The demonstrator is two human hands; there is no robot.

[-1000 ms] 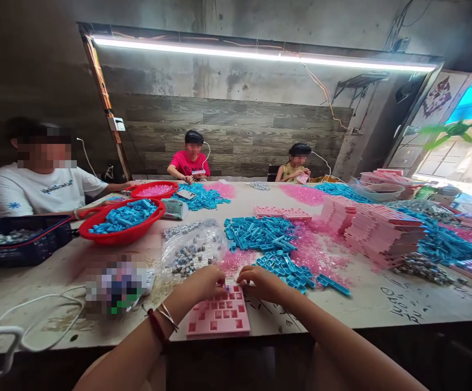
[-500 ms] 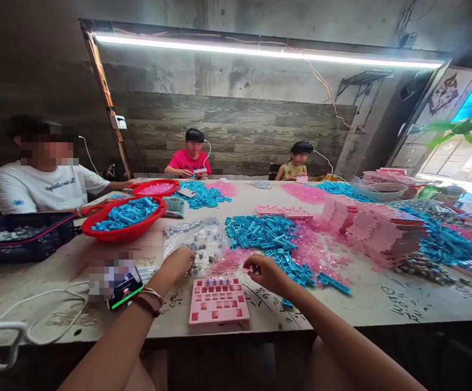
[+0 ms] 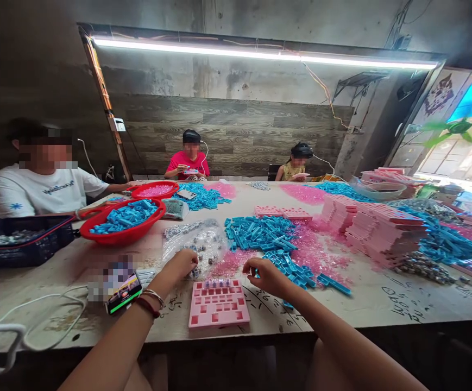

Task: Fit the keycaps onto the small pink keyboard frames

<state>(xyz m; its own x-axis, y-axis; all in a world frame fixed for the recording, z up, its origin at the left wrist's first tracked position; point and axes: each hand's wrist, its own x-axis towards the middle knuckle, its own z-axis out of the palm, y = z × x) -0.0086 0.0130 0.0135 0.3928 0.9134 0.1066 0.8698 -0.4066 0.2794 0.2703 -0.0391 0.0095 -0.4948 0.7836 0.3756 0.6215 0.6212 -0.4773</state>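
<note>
My left hand (image 3: pixel 182 264) reaches over a clear plastic bag (image 3: pixel 209 239) with small silvery pieces on it; its fingers are bent together at the pieces, and what they pinch is hidden. My right hand (image 3: pixel 265 275) hovers beside the loose pink translucent pieces (image 3: pixel 236 263), its thumb and fingers curled together. Anything between those fingertips is too small to make out. Between and below my hands lies a pink tray (image 3: pixel 219 314) with square and oblong slots. Along its far edge, several small clear-and-silvery pieces sit in the top row.
Blue plastic parts (image 3: pixel 260 234) are heaped ahead, with stacked pink trays (image 3: pixel 384 231) to the right. A red basket (image 3: pixel 124 237) of blue parts, a dark crate (image 3: pixel 58 239) and a phone (image 3: pixel 125 293) with a white cable are at left. Three people sit around the table.
My left hand has shifted slightly, still at the bag. My right hand stays in nearly the same place with its fingers curled. The pink tray has not visibly moved.
</note>
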